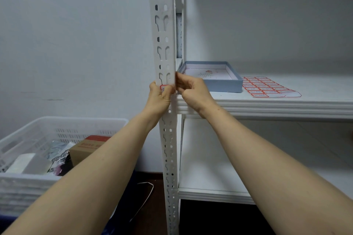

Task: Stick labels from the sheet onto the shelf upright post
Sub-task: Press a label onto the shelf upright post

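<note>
From my remote seat I see both of the person's arms reaching to the white slotted post at the front left corner of the shelving. The left hand has its fingers curled round the post at the height of the upper shelf, gripping it, and 1 red-bordered label lies on the post's face right at those fingertips, partly covered by them. The right hand comes in from the right with its fingers curled and their tips at the post's right edge, just above the label; I cannot tell whether they pinch the edge or only touch it. The label sheet lies flat on the upper shelf, well to the right of the hands, with rows of red-bordered labels on it and some blank spots along its near edge. Just left of the sheet an open blue box sits on the same shelf. On the near left, beside the post, stands a white basket holding a cardboard carton and some packets.
</note>
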Tool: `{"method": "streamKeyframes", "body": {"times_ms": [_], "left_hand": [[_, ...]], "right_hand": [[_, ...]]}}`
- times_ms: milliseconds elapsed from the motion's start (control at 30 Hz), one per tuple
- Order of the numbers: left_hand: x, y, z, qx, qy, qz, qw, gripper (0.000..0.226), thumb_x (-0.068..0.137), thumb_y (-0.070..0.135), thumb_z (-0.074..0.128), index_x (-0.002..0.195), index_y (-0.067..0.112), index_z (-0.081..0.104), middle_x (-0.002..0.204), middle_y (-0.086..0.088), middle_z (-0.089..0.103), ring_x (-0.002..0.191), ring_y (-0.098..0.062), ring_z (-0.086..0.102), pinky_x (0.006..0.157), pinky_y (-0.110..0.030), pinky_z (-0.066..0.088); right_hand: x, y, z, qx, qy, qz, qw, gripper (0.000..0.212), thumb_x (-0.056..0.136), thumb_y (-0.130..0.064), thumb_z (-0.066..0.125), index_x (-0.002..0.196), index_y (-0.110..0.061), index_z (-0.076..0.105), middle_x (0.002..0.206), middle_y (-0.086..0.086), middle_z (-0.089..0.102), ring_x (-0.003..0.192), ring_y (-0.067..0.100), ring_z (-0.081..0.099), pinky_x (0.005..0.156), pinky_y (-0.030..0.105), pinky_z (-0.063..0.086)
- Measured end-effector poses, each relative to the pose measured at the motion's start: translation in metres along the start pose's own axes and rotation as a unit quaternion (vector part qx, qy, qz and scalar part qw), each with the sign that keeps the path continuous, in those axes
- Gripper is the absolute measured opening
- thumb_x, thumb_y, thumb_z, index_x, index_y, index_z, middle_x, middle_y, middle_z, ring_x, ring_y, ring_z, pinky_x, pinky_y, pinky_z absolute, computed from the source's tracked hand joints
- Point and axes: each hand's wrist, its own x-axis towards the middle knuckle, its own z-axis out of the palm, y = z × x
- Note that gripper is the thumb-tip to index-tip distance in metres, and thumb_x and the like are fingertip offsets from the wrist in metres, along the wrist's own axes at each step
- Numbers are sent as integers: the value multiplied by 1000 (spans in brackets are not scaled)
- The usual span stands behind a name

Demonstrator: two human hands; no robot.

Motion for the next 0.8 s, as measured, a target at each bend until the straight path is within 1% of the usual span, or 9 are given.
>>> {"method": "streamKeyframes", "body": {"times_ms": [67, 133, 300, 400, 467, 533, 600, 700, 800], "left_hand": [[0, 1, 1, 2, 4, 5, 1000, 30, 95, 18, 46, 119, 3, 37, 86, 12, 37, 77, 2, 45, 57, -7, 38], [-1, 2, 2, 1, 8, 5, 1000, 22, 94, 14, 46, 112, 7, 35, 82, 8, 38, 72, 0, 42, 49, -1, 35], [0, 6, 5, -10, 16, -2, 1000, 21, 91, 8, 44, 107, 8, 30, 73, 5, 37, 64, -4, 38, 40, -4, 31], [0, 6, 4, -11, 9, -4, 1000, 22, 92, 9, 44, 108, 8, 29, 72, 5, 37, 63, -5, 38, 41, -6, 31], [0, 4, 2, -8, 1, -9, 1000, 24, 94, 12, 44, 113, 8, 29, 79, 4, 43, 71, -6, 42, 49, -11, 34], [2, -1, 0, -13, -6, -9, 1000, 30, 95, 15, 43, 121, 4, 32, 103, -2, 48, 88, -9, 47, 58, -13, 35], [3, -2, -1, -17, -10, -10, 1000, 34, 95, 17, 43, 124, 3, 35, 118, -5, 41, 98, -11, 47, 63, -13, 35], [3, -2, 0, -19, -5, -9, 1000, 31, 95, 17, 44, 122, 4, 35, 111, -3, 40, 90, -8, 47, 62, -13, 38], [3, -1, 2, -20, 9, -6, 1000, 23, 93, 12, 44, 113, 7, 34, 94, 1, 42, 78, -5, 45, 48, -3, 36]], "right_hand": [[0, 0, -1, -3, 2, 2, 1000, 56, 79, 21, 47, 128, -4, 55, 113, 1, 63, 106, 6, 58, 95, 20, 47], [0, 0, 0, 0, 3, 3, 1000, 54, 79, 19, 50, 128, -4, 55, 117, 5, 63, 108, 9, 58, 99, 25, 45], [-1, 0, 0, 14, 1, 3, 1000, 52, 79, 17, 54, 128, -2, 55, 119, 10, 63, 108, 12, 59, 101, 27, 44], [-1, 0, -1, 13, 2, 0, 1000, 52, 79, 18, 53, 127, -1, 55, 120, 12, 63, 107, 11, 59, 99, 25, 45], [2, 2, 0, 6, 4, -1, 1000, 52, 80, 18, 52, 127, -2, 55, 120, 11, 63, 107, 11, 59, 99, 24, 45], [4, 5, 0, -3, 7, -1, 1000, 52, 80, 19, 51, 128, -3, 55, 119, 8, 64, 110, 11, 59, 100, 26, 46], [5, 7, 0, -6, 9, -1, 1000, 55, 80, 22, 46, 128, -3, 55, 115, 3, 64, 111, 12, 59, 97, 22, 47], [4, 6, -1, -9, 8, -3, 1000, 57, 79, 24, 43, 128, -3, 55, 110, -1, 63, 106, 7, 59, 91, 15, 48], [4, 5, 0, -2, 9, -5, 1000, 57, 78, 24, 43, 126, -4, 56, 109, -1, 63, 107, 8, 59, 97, 20, 46]]}}
